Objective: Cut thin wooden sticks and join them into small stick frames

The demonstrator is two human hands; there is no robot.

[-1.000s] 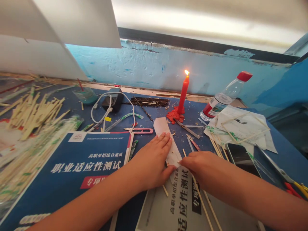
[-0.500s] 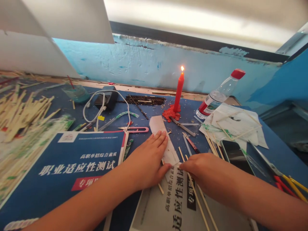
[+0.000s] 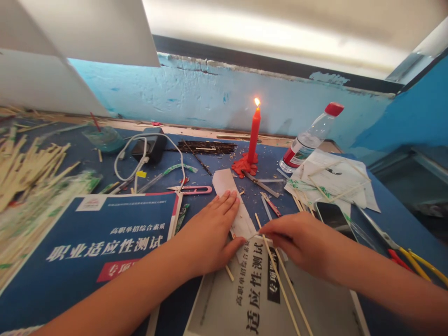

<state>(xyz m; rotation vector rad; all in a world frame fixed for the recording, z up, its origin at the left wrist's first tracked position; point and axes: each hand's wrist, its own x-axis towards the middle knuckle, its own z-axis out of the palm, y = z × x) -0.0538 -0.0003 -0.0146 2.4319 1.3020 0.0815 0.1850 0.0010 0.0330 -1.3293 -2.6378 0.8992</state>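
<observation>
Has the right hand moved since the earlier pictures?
Yes, slightly: judged against the standing red candle, the right hand now sits farther toward the picture's right.

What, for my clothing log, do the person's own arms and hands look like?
The bare, ungloved left hand and bare, ungloved right hand show no visible rings. The uncovered left forearm and right forearm show no sleeve, watch or bracelet; upper arms are out of view.

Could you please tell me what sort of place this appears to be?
Probably a makeshift craft worktable by a wall: a heap of pale sticks, a lit red candle, and a pale strip under the left hand.
</observation>
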